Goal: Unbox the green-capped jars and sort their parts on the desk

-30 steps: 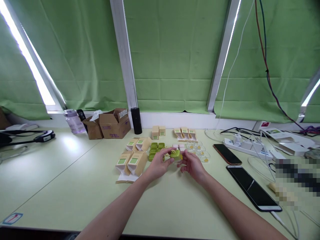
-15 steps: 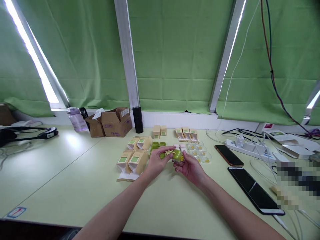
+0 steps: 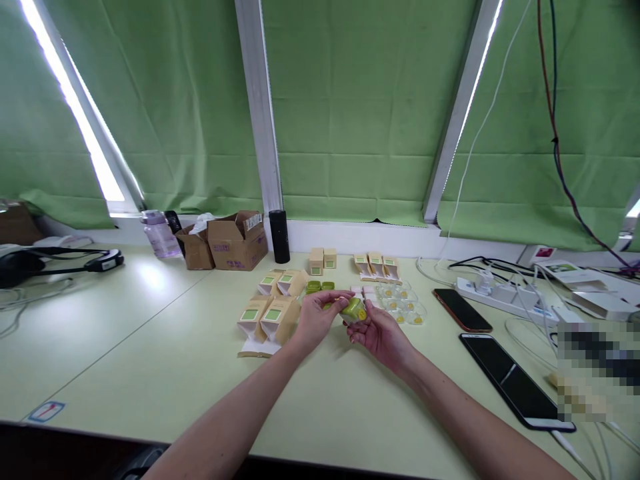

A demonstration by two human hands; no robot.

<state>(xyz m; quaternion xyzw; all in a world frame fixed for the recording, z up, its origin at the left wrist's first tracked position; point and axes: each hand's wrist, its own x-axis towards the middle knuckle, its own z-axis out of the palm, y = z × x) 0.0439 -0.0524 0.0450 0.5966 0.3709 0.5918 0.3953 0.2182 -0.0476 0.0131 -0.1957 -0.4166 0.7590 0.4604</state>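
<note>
Above the table, a small green container (image 3: 354, 309) with a yellow spot on its right end is between my two hands. My left hand (image 3: 319, 320) is closed, its fingers and thumb at the container's left end. My right hand (image 3: 384, 335) grips the right end from the side and below. Just behind my left hand are several small green pieces (image 3: 321, 286), partly covered by it. Clear plastic pieces with yellow spots (image 3: 401, 305) lie to the right of the container, beside small pale pink blocks (image 3: 369, 292).
Open beige cartons with green labels (image 3: 273, 312) stand left of my hands. Small beige boxes (image 3: 316, 261) and another carton group (image 3: 377, 267) are farther back. Two phones (image 3: 513, 380) and a power strip (image 3: 505, 293) with cables lie right. A cardboard box (image 3: 237, 243) and black cylinder (image 3: 279, 237) stand behind.
The pale thin sticks seen at my left fingertips are no longer visible. Both hands stay on the green container, and the view has shifted slightly.
</note>
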